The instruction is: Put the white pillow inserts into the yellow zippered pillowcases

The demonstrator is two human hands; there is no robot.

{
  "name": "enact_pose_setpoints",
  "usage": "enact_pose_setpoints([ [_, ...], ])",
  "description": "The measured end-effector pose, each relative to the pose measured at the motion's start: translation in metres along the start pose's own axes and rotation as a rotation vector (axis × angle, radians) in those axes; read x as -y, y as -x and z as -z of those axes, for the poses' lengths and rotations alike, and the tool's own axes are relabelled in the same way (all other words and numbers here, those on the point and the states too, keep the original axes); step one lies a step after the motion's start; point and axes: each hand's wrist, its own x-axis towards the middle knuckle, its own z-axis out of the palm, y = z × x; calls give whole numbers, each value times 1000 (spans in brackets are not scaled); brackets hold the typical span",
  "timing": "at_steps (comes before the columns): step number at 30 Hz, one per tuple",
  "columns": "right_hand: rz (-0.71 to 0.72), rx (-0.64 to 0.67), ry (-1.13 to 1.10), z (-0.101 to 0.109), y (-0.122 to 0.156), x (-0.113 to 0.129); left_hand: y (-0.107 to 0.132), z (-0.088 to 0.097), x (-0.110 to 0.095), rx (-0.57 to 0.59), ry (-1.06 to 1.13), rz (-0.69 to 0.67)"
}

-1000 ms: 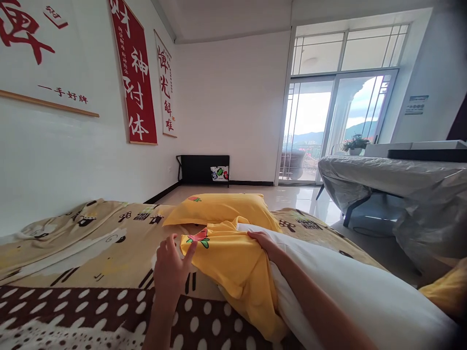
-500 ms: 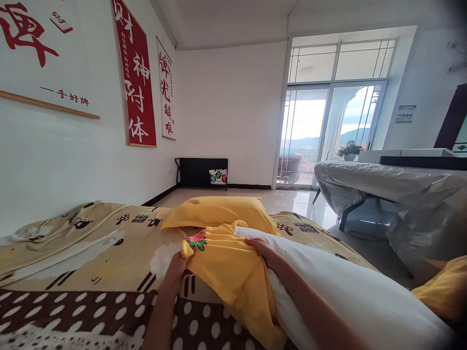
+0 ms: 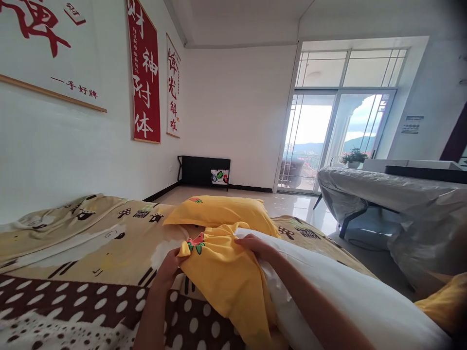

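Note:
A yellow pillowcase (image 3: 222, 272) with a strawberry print hangs between my two hands, partly over one end of a white pillow (image 3: 335, 277). My left hand (image 3: 170, 266) is closed on the pillowcase's left corner, which bunches up above the fingers. Toward the pillow's end, my right hand (image 3: 257, 245) grips the gathered edge of the cloth against the white filling. The right fingertips are partly hidden in the folds. Just beyond, a yellow pillow (image 3: 226, 209) with a similar print lies on the patterned blanket (image 3: 109, 253).
A table draped in clear plastic (image 3: 365, 182) stands at the right, with a potted plant (image 3: 353, 158) beside it or on it. Yellow cloth (image 3: 443, 304) shows at the right edge. A black folded panel (image 3: 199, 170) leans by the far wall. Sliding glass doors (image 3: 335, 136) are behind.
My left hand has drawn the pillowcase corner slightly left, and my right hand has shifted slightly left along its edge. The view has turned a little to the left.

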Motion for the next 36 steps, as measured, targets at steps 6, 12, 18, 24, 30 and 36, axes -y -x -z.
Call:
enact_pose_setpoints([
  [6, 339, -22, 615, -50, -27, 41, 8, 11, -10, 105, -150, -31],
  [12, 588, 277, 981, -108, -42, 59, 12, 30, -12, 147, -386, -18],
  [18, 593, 278, 1140, -116, -65, 52, 13, 40, -6, 183, -511, -43],
  [24, 627, 52, 1127, -98, -82, 45, 13, 37, -6, 196, -253, -17],
  [30, 605, 10, 1150, -94, -83, 41, 13, 41, -5, 135, -163, 46],
  [36, 584, -94, 1151, -106, -80, 42, -2, 22, -3, -7, 390, -54],
])
